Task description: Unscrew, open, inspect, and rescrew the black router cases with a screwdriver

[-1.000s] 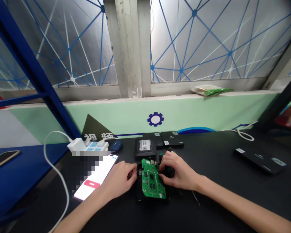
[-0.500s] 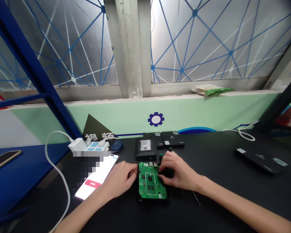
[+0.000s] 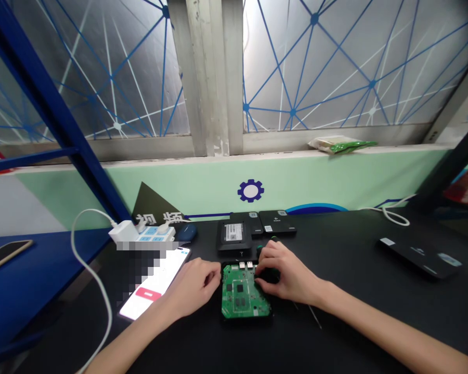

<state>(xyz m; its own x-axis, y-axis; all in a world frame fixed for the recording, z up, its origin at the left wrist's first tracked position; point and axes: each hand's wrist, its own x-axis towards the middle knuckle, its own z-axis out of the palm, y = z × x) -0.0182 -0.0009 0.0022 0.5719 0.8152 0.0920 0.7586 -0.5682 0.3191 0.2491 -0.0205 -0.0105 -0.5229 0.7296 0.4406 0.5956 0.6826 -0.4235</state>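
A green circuit board [image 3: 239,298] with dark chips and silver ports lies in a shallow black case [image 3: 271,316], in front of me on the table. My left hand [image 3: 200,280] is closed, with its fingertips gripping the board's upper left edge. At the upper right edge, my right hand [image 3: 283,272] pinches the board between thumb and fingers. Beneath and behind that hand lie tools with black-and-green handles [image 3: 274,239], partly covered. A thin metal shaft [image 3: 315,317] sticks out below the right wrist.
Left of the board lies a lit phone [image 3: 156,285]. Behind it are a power strip [image 3: 156,235] with a white charger [image 3: 125,232] and a dark blue case [image 3: 187,232]. A labelled black box [image 3: 234,234] and more black boxes [image 3: 277,222] stand behind the board; another black box [image 3: 419,257] lies right.
The circuit board has tilted slightly and sits flatter in the case, its port edge a little lower. Both hands keep nearly the same place at its edges.
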